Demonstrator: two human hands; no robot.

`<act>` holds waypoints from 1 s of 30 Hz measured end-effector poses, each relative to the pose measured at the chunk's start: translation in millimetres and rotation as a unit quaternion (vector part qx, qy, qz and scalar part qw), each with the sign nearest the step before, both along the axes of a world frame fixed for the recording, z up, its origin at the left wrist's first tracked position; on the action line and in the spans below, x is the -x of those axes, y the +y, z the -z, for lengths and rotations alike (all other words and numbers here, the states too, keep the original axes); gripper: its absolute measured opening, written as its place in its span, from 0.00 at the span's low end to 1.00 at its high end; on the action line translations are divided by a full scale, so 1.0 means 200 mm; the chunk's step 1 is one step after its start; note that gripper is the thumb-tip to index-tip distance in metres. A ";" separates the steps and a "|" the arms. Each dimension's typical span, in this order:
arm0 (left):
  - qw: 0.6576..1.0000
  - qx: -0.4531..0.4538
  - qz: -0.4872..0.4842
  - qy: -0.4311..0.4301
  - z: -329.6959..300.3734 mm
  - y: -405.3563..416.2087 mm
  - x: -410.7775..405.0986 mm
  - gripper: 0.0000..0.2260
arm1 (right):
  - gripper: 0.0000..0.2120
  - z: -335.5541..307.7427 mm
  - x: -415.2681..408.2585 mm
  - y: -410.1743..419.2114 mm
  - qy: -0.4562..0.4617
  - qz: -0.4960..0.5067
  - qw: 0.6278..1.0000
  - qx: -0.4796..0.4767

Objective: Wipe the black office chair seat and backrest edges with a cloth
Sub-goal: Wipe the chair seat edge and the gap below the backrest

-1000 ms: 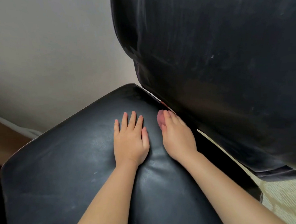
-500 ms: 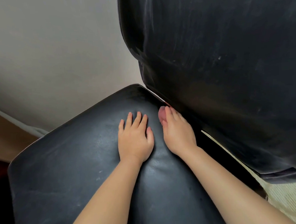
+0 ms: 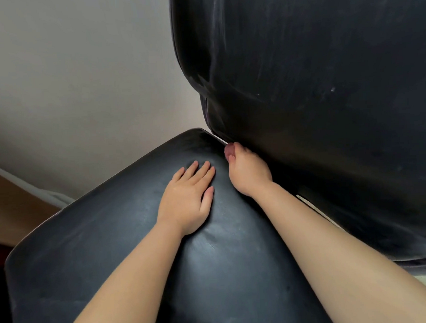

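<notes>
The black chair seat (image 3: 100,255) fills the lower half of the head view, its long axis running from about 7 o'clock up to a rounded corner at 1 o'clock. The backrest (image 3: 315,105) rises from that corner and takes up the whole upper right, its lower edge slanting from the corner down toward 4 o'clock, with faint pale streaks on its surface.

The left hand (image 3: 188,200) lies flat on the seat, palm down, fingers straight and close together, pointing toward 1 o'clock; it holds nothing.

The right hand (image 3: 248,171) sits just beside it at 2 o'clock, pushed into the crease where seat and backrest meet. Its fingers curl around a small pinkish cloth (image 3: 229,152), only a bunched tip of which shows past the fingertips, touching the seam near the seat's far corner.

A pale wall (image 3: 65,83) lies behind, at 10 o'clock.
</notes>
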State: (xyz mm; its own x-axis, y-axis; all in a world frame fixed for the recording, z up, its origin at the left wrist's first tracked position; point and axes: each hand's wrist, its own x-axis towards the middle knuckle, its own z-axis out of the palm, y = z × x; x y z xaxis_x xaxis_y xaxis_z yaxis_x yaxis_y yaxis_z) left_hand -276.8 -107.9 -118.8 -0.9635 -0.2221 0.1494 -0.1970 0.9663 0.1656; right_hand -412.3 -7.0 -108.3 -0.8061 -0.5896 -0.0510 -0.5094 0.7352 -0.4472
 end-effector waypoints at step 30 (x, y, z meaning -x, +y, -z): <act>0.993 -0.012 -0.105 0.050 0.03 -0.01 0.06 0.24 | 0.15 -0.02 0.07 -0.18 -0.014 -0.042 0.999 0.002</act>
